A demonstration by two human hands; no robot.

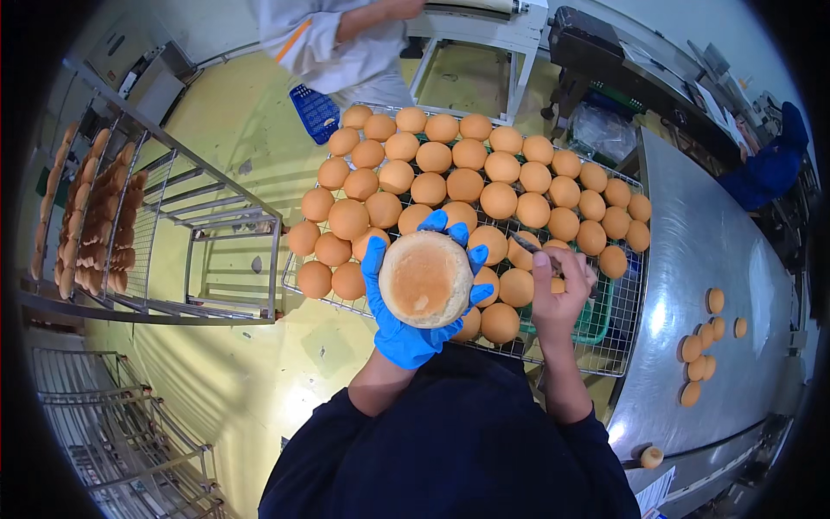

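Note:
My left hand (406, 342), in a blue glove, grips a round bun (425, 278) from below and around its sides. The bun's flat face is turned up, browned in the middle with a pale rim and a small light patch. To the right of it, my bare right hand (560, 290) is closed around a thin dark pointed tool (524, 242); its exact kind I cannot make out. Its tip points up and left, apart from the held bun. Beneath both hands, many golden-brown buns (499, 201) sit in rows on a wire rack (618, 342).
At left stands a metal trolley (216, 208) loaded with more buns (108, 216). A steel table (718, 242) at right carries several small buns (692, 349). Across the rack is a person in white (337, 43); a blue basket (314, 112) is near their legs. Another person's blue sleeve (769, 169) shows far right.

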